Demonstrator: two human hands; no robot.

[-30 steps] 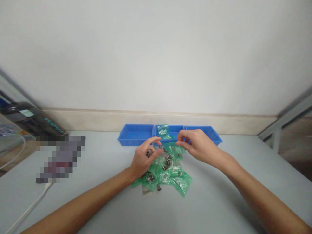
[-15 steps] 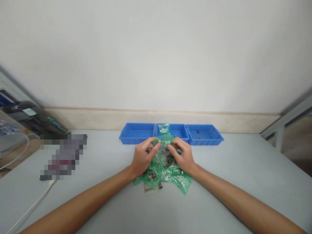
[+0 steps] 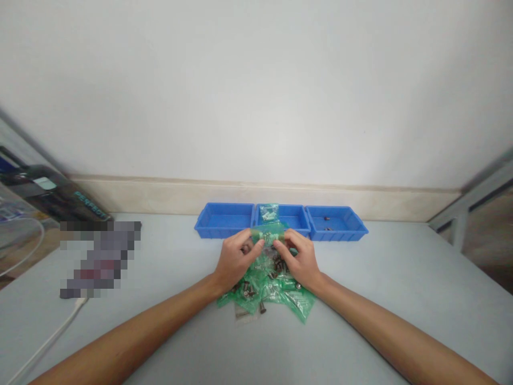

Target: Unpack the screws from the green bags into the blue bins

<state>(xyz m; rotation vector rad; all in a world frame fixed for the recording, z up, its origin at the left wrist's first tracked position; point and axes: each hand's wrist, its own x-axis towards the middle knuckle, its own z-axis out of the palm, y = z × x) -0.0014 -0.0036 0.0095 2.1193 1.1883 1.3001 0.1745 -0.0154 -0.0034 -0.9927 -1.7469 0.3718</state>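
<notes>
A heap of small green plastic bags [image 3: 276, 294] with metal screws in them lies on the grey table [image 3: 360, 321]. Above the heap, both hands pinch one green bag [image 3: 267, 233] by its top corners. My left hand [image 3: 236, 260] grips the bag's left corner with thumb and fingers closed. My right hand [image 3: 300, 258] grips its right corner the same way. The two hands are close together, just in front of the middle blue tray [image 3: 296, 218].
Three blue trays stand in a row at the back: the left tray [image 3: 222, 220], the middle one with a green bag [image 3: 268, 213] in it, the right tray [image 3: 336, 223] with a few small dark parts. A dark box [image 3: 60, 200] and a white cable [image 3: 44, 347] lie left.
My right hand came back from over the right tray to the heap and took the right corner of a green bag that my left hand also grips. Both hands hold nearly still now.
</notes>
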